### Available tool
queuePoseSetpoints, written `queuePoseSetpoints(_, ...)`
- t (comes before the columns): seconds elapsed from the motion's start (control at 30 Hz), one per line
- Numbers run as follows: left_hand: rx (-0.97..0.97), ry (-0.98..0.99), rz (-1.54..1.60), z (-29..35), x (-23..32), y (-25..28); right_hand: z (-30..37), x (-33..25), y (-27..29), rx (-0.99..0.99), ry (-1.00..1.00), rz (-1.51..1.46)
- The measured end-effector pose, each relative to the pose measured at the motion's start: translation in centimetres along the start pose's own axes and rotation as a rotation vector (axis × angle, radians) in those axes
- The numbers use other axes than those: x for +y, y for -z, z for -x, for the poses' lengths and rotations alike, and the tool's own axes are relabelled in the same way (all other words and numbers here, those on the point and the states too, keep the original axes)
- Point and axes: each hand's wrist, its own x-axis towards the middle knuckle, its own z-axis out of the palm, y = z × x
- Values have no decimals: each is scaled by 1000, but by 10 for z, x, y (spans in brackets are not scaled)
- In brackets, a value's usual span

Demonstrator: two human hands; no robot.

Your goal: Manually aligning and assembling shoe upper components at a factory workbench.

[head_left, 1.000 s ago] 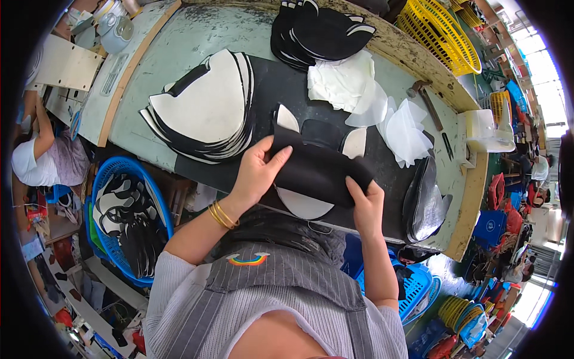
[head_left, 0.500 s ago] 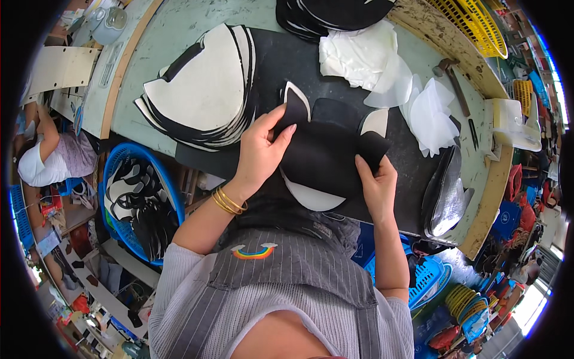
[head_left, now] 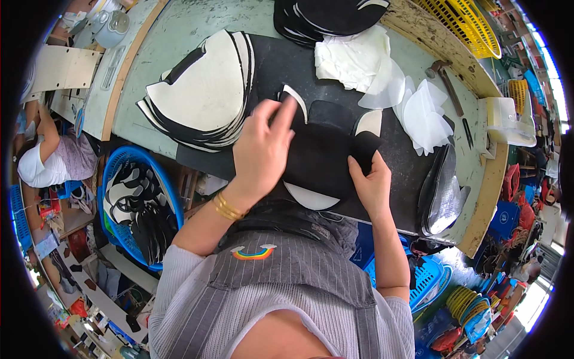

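A black cut sheet piece [head_left: 320,152] with curled flaps lies in front of me on a dark mat [head_left: 275,57]. Pale white shows at its raised corners and along its near edge. My left hand [head_left: 260,149] is over its left flap, fingers stretched apart and partly smeared by motion; whether they touch the flap I cannot tell. My right hand [head_left: 372,182] pinches the right flap between thumb and fingers. Left of the piece rests a stack of white-faced, black-edged cut pieces [head_left: 203,90]. Beyond the piece are a crumpled white cloth [head_left: 350,57] and thin translucent sheets [head_left: 423,116].
At the far edge sits another stack of black pieces [head_left: 329,21]. A hammer [head_left: 448,90] lies at the right, near a clear plastic box [head_left: 511,122]. Below the table's left side stands a blue basket [head_left: 110,227] of scraps. Another person [head_left: 57,155] works at far left.
My left hand has let go of the left flap, its fingers spreading over it. My right hand keeps its pinch on the right flap.
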Motion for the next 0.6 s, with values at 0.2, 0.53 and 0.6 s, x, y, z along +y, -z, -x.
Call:
queuePoseSetpoints(0.2,-463,-375,215,33,14,8,-6,-16,5,149,15,143)
queuePoseSetpoints(0.53,-521,-498,246,23,-28,22,12,-6,53,60,636,640)
queuePoseSetpoints(0.6,-441,-562,176,24,-30,17,16,-19,54,-271,873,679)
